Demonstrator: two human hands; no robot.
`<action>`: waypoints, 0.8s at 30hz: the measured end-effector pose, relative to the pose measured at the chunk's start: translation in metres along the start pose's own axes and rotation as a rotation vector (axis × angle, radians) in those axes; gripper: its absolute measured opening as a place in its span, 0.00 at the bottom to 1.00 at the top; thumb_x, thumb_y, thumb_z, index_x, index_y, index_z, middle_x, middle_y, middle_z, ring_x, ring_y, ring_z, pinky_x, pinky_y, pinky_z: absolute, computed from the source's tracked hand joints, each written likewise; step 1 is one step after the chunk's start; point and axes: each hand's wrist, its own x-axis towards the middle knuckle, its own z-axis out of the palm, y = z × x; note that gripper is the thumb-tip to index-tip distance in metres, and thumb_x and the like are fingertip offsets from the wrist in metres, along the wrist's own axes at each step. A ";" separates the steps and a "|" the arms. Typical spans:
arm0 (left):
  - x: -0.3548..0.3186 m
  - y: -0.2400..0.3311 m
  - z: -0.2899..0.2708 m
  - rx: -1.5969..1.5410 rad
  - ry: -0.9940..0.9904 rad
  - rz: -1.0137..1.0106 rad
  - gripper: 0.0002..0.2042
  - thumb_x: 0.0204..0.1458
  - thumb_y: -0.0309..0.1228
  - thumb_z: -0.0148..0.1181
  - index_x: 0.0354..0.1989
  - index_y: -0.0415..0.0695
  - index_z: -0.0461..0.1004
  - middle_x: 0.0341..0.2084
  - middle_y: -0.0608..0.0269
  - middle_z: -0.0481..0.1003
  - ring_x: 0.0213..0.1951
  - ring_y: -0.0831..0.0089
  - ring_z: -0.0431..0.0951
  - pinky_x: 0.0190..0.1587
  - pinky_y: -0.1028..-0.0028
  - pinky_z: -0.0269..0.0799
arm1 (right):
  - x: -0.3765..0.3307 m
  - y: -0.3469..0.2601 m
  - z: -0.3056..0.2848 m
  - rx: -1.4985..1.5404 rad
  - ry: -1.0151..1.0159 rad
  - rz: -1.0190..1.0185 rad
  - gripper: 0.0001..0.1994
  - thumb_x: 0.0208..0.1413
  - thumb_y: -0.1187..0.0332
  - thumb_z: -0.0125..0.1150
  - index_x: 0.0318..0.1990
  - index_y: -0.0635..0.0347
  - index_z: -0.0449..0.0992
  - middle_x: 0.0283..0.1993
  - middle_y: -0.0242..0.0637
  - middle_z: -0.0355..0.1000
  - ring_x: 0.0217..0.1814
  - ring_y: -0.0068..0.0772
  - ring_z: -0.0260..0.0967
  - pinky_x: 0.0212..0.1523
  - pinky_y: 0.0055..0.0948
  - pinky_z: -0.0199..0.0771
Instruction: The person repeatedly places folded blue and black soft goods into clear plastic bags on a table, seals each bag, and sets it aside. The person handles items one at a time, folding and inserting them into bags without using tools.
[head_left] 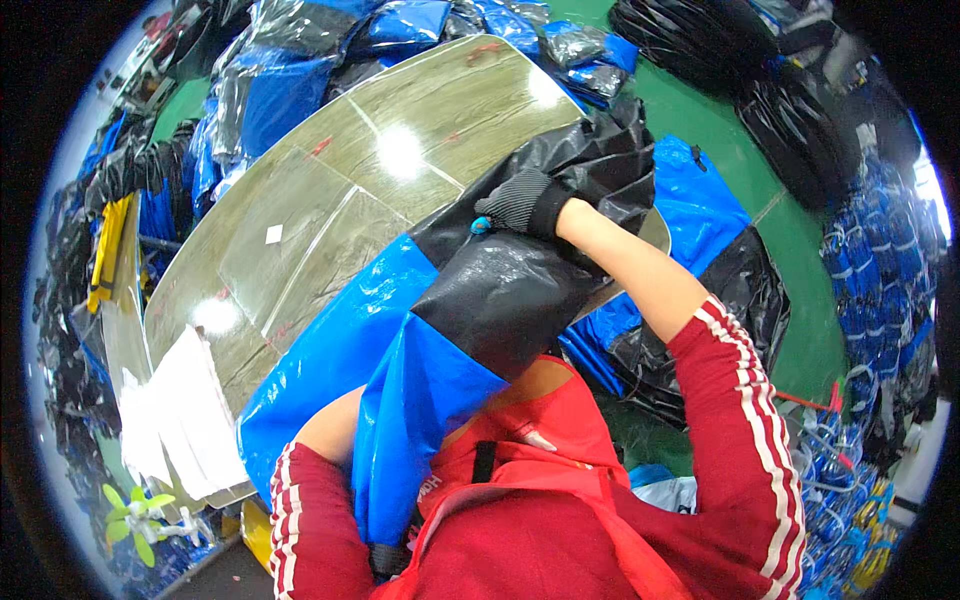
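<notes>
A large, glossy blue-and-black waterproof sheet (pixel 510 295), perhaps a bag or cover, is draped over the table's near side and across my lap. My right hand (pixel 522 203), in a dark ribbed glove, has its fingers curled down on the black part, bunching it. A small bright blue bit (pixel 481 225) shows at the fingertips; I cannot make out whether it belongs to the glove. My left forearm goes in under the blue part, which hides that hand entirely.
The table (pixel 330 195) has a wood-patterned top and a small white square (pixel 273 234). White sheets (pixel 185 415) lie at its left end, near a green-leaved plant (pixel 135 520). Wrapped blue-and-black bundles (pixel 285 95) are piled behind. Another blue-and-black piece (pixel 700 215) lies at right on the green floor.
</notes>
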 end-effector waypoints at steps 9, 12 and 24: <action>-0.113 0.025 -0.100 -0.434 0.019 -0.257 0.19 0.56 0.40 0.52 0.55 0.49 0.68 0.53 0.57 0.64 0.53 0.59 0.61 0.56 0.58 0.53 | -0.009 0.008 0.001 0.449 0.244 0.174 0.23 0.53 0.43 0.56 0.41 0.51 0.81 0.39 0.44 0.77 0.43 0.44 0.75 0.49 0.36 0.70; -0.212 0.041 -0.128 -0.680 -0.140 -0.557 0.19 0.56 0.39 0.53 0.54 0.47 0.68 0.52 0.58 0.66 0.51 0.60 0.63 0.54 0.60 0.55 | -0.007 0.022 0.016 0.579 0.404 0.242 0.20 0.53 0.48 0.60 0.40 0.56 0.80 0.37 0.41 0.78 0.39 0.38 0.75 0.45 0.33 0.70; -0.438 0.090 -0.042 -1.099 1.046 -1.543 0.17 0.56 0.34 0.55 0.51 0.39 0.70 0.44 0.60 0.72 0.43 0.67 0.69 0.48 0.67 0.64 | 0.018 0.037 0.021 0.358 0.362 0.452 0.29 0.53 0.39 0.52 0.35 0.61 0.80 0.31 0.48 0.76 0.34 0.49 0.75 0.39 0.39 0.70</action>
